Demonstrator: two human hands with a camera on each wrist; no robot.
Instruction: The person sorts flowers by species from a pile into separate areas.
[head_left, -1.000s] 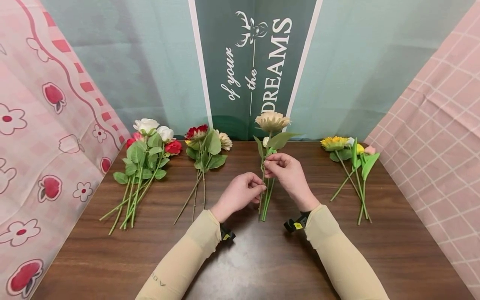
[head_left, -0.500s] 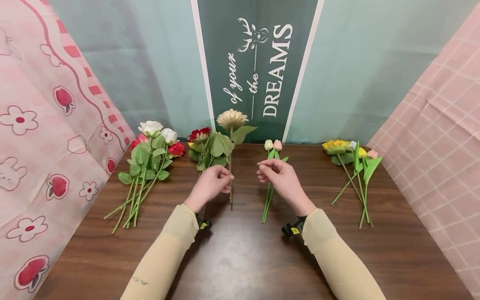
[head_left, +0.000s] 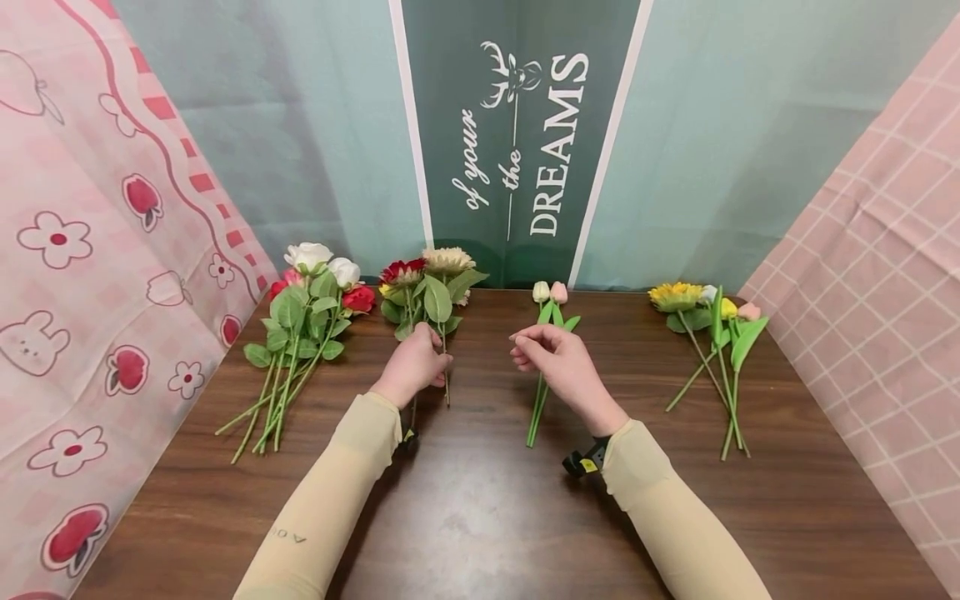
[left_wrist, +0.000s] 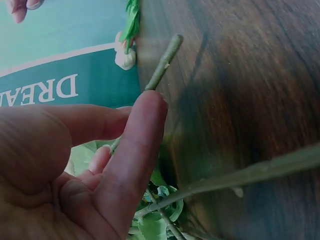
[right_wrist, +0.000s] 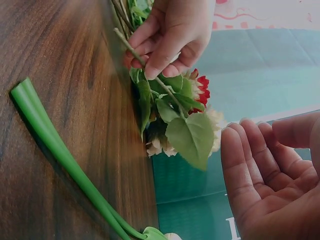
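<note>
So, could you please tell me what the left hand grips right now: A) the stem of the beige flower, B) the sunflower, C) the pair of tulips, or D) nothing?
A: the left hand pinches the beige flower by its stem, beside the red flower bunch.

Head view high, facing down over table [head_left: 480, 517], wrist views close, low, sharing beige flower stem [right_wrist: 150, 75].
</note>
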